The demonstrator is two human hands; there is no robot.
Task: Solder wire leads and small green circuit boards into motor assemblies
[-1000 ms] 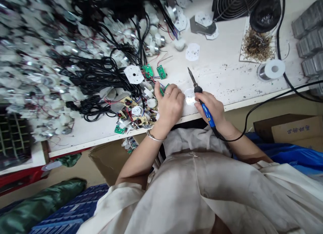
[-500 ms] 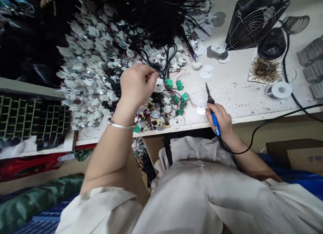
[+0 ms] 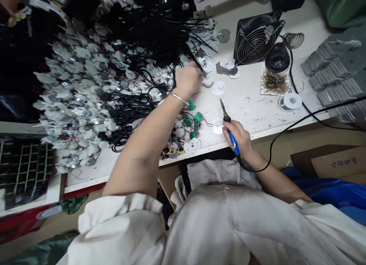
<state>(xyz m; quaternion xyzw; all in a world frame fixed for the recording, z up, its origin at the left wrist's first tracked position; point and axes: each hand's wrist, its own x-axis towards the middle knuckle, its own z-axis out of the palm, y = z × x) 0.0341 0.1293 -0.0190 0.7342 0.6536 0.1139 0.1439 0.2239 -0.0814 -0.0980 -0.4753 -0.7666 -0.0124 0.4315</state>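
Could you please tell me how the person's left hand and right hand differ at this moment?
The left hand reaches out to the black wires, while the right hand is nearer the front edge of the white bench. The right hand grips a blue-handled soldering iron; whether the left hand holds anything is hard to tell. A metal bangle circles the left wrist, but none shows on the right. Both hands are bare.

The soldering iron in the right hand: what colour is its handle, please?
The handle is blue with black ends; the head view shows it best.
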